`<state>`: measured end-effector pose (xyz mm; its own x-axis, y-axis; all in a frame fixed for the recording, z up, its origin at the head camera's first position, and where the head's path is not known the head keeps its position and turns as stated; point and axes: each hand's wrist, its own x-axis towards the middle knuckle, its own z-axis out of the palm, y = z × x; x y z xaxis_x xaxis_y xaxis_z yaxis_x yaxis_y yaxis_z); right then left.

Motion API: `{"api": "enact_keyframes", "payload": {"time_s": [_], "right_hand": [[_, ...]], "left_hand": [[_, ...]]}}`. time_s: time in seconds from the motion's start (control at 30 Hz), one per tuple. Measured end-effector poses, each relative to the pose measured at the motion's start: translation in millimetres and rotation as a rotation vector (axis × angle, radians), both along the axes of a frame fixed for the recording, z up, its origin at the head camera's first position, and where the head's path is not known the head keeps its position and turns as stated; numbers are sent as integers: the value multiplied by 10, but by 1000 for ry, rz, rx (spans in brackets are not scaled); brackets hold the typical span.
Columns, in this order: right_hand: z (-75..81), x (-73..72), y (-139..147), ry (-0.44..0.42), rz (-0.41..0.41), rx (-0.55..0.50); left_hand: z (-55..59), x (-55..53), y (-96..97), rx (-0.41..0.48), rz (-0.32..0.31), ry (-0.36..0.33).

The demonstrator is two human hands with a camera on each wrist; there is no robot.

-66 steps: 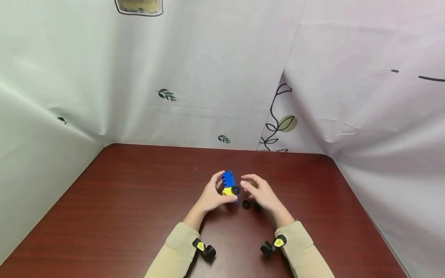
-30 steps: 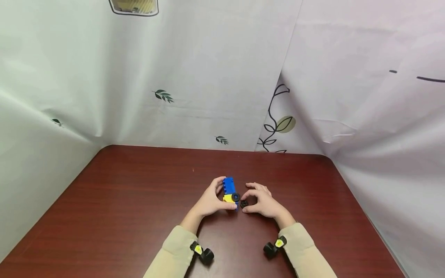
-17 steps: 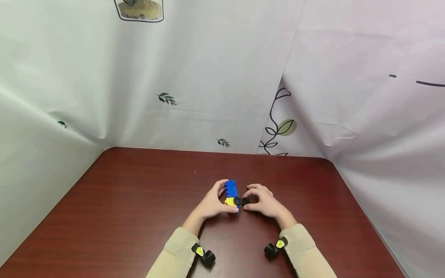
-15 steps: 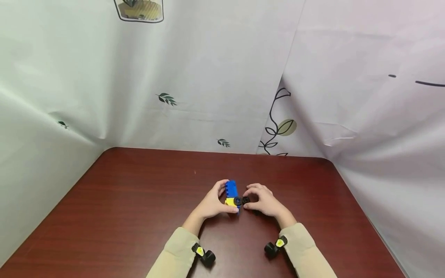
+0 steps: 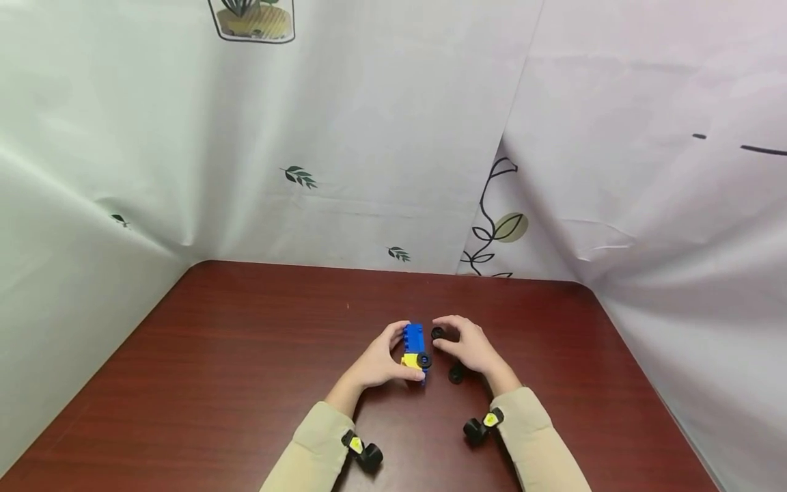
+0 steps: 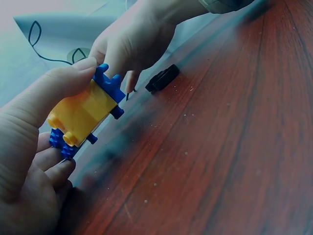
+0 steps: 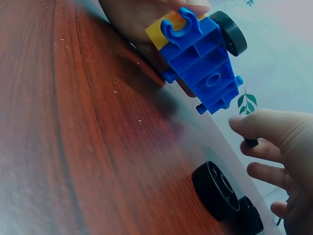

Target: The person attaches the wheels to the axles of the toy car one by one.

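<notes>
A small toy car, with a blue chassis and a yellow block, is gripped by my left hand between thumb and fingers. Its blue underside, with a hook at one end, faces the right wrist camera. One black wheel is fitted near the yellow block; other axle pegs show bare. To the right of the car, my right hand pinches a loose black wheel between thumb and index finger, mostly hidden by the thumb in the right wrist view. The yellow block fills the left wrist view's foreground.
Two more black wheels, a nearer one and one behind it, lie on the dark red table beneath my right hand. A white printed sheet hangs behind the table's far edge.
My right hand first reached down and took a wheel beside the car; since half a second ago it has moved forward along the car's side with it. My left hand keeps its grip.
</notes>
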<state>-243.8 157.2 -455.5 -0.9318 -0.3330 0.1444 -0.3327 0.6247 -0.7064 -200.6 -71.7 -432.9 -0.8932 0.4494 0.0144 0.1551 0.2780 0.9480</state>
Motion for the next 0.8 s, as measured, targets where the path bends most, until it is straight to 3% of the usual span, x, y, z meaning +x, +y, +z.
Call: {"api": "enact_keyframes", "payload": {"time_s": [0.23,0.3,0.47,0.8], "right_hand": [[26,29,-23,45,-49,-38],[35,50,-24,31,-77,-65],[57,76,-15,32,-103,-152],[41,95,-56,78,-42,-366]], "left_hand": [[-305,-159,31,-8,13,21],[-343,-169,31,-9,13,24],[-328,-163,39,3,14,34],[-279,-149,38,-12,26,72]]}}
